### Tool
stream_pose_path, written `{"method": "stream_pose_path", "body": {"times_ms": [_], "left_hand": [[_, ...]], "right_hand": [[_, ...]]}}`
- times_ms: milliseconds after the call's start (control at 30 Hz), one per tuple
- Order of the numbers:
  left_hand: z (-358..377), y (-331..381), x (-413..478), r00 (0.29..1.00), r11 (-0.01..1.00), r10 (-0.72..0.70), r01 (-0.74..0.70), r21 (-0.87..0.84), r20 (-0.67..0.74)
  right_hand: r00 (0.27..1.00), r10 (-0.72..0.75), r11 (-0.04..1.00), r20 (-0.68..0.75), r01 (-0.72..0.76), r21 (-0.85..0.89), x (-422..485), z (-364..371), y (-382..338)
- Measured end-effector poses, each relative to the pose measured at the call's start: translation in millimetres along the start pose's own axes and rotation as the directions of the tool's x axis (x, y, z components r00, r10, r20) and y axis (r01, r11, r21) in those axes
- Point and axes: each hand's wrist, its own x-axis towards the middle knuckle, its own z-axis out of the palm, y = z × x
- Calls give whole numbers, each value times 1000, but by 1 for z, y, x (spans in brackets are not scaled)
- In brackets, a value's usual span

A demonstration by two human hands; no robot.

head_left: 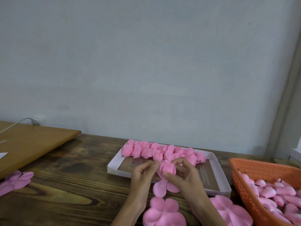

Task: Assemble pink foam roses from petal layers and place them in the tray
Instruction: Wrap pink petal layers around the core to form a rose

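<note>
Pink rose (167,168) pinched between left hand (142,175) and right hand (187,178), blocking part of the tray (219,173) (finished roses (156,151) at back), orange basket (241,181) beside, petal layers (164,214) nearer.

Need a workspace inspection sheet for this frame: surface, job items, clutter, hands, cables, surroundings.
Surface: dark wooden table.
Job's things: half-built rose held near the tray; finished roses line the tray's far side; flat petal layers lie close to the person and at far left; orange basket on the right holds pink buds.
Clutter: lighter wooden board at left, white paper on it.
Grippers: left hand and right hand both pinch the rose.
Cables: white cable at far left, by the wall.
Surroundings: plain grey wall.
</note>
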Motion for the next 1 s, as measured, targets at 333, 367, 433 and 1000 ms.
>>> {"method": "stream_pose_path", "body": {"times_ms": [333, 367, 433, 1000], "left_hand": [[-8, -1, 2, 981, 982, -113, 85, 170, 158], [-7, -2, 1, 980, 982, -129, 105, 157, 153], [-6, -1, 1, 981, 985, -161, 153, 76, 109], [-3, 0, 4, 990, 989, -131, 127, -76, -47]], "right_hand": [[985, 11, 985, -170, 18, 170, 3, -6, -3], [984, 19, 984, -175, 13, 177, 3, -7, -4], [987, 24, 984, -156, 5, 181, 3, -7, -3], [1000, -19, 998, -17, 20, 53, 2, -1, -1]]}}
